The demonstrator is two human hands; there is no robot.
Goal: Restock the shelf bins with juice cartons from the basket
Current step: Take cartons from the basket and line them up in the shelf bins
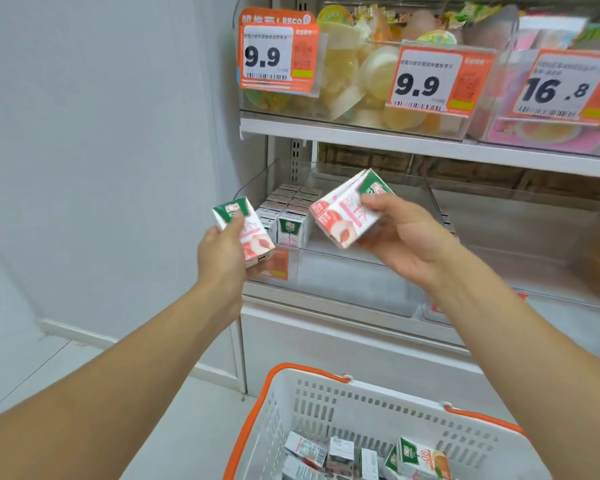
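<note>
Gripping, left hand (222, 251): fingers curled round one peach carton (245, 233), held before the bin's left end
Right hand (400, 233): thumb and fingers clamp two tilted cartons (347, 213)
Clear bin (343, 258): cartons stacked (290, 214) far left
Basket (312, 403): near, holding loose cartons (420, 457)

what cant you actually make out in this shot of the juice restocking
Head view only:
- How many cartons the right hand grips: the stack is fanned, blurred and partly covered by fingers.
- Basket contents: cut off by the bottom edge.
- Rows behind the shelved cartons: hidden by the front ones.
- Small print on the price tags: blurred.
</note>
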